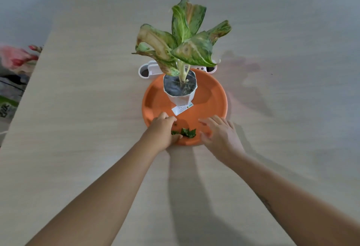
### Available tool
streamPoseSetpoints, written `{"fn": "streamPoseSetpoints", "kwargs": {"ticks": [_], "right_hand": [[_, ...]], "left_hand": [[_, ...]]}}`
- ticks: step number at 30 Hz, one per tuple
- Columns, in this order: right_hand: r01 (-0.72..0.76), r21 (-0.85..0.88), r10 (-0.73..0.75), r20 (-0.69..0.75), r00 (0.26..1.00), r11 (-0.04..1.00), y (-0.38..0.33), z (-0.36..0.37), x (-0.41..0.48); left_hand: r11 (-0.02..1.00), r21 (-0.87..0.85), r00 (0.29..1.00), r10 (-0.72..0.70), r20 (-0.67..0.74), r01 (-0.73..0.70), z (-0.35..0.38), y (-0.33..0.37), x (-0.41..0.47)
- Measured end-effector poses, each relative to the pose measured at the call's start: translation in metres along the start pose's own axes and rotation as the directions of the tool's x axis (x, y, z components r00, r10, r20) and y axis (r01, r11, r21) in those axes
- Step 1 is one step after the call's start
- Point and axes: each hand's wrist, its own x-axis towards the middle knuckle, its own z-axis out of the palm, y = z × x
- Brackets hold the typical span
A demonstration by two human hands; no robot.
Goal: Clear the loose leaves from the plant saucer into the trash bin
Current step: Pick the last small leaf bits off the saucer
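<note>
An orange plant saucer (212,97) sits on the table with a white pot (181,97) holding a green and yellow-brown leafy plant (185,39). Small loose green leaves (187,132) lie at the saucer's near rim. My left hand (162,131) rests on the rim just left of the leaves, fingers curled and touching them; whether it grips any I cannot tell. My right hand (218,131) hovers over the rim on their right, fingers spread, holding nothing. No trash bin is in view.
A white oblong container (148,70) stands behind the saucer, partly hidden by the plant. A white label (182,109) lies in the saucer by the pot. The light wooden table (97,109) ends at the left, where red flowers (17,57) show beyond its edge.
</note>
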Motion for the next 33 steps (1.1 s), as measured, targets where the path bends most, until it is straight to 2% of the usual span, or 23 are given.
{"fn": "streamPoseSetpoints", "kwargs": {"ticks": [1,3,5,11,16,23,27,29,32,33], "right_hand": [[0.051,-0.006,-0.049,0.154,0.987,0.999,-0.003,-0.002,0.013],[0.043,0.033,-0.053,0.448,0.892,0.999,-0.010,0.000,0.038],[0.002,0.055,-0.032,0.551,0.834,0.998,-0.017,0.007,0.050],[0.114,0.101,-0.149,0.486,0.861,0.988,-0.008,0.025,0.055],[0.152,0.161,-0.210,0.457,0.864,0.975,-0.008,0.024,0.060],[0.188,0.121,-0.223,0.558,0.799,0.975,-0.005,0.012,0.070],[0.242,0.021,-0.206,0.599,0.774,0.970,-0.013,0.013,0.067],[0.237,0.039,-0.215,0.580,0.785,0.971,-0.018,0.013,0.066],[0.251,0.051,-0.225,0.631,0.742,0.967,-0.019,0.005,0.067],[0.217,0.092,-0.227,0.618,0.753,0.972,-0.018,0.003,0.068]], "left_hand": [[0.997,-0.066,0.999,-0.034,0.028,0.036,-0.001,0.003,0.002],[0.977,-0.189,0.994,-0.091,0.055,0.100,-0.002,0.004,0.006],[0.975,-0.204,0.996,-0.086,0.037,0.092,0.000,0.003,0.008],[0.980,-0.199,1.000,0.011,-0.011,-0.013,0.006,0.001,0.009],[0.985,-0.170,0.999,0.021,-0.033,-0.026,0.005,-0.005,0.009],[0.981,-0.193,1.000,-0.018,0.022,0.022,-0.003,-0.001,0.011],[0.984,-0.174,0.999,-0.014,0.039,0.021,0.001,0.002,0.009],[0.988,-0.157,0.999,0.000,0.034,0.005,0.000,0.002,0.010],[0.989,-0.149,0.999,-0.019,0.039,0.024,-0.002,0.004,0.011],[0.986,-0.166,0.999,-0.031,0.033,0.036,-0.003,0.005,0.011]]}}
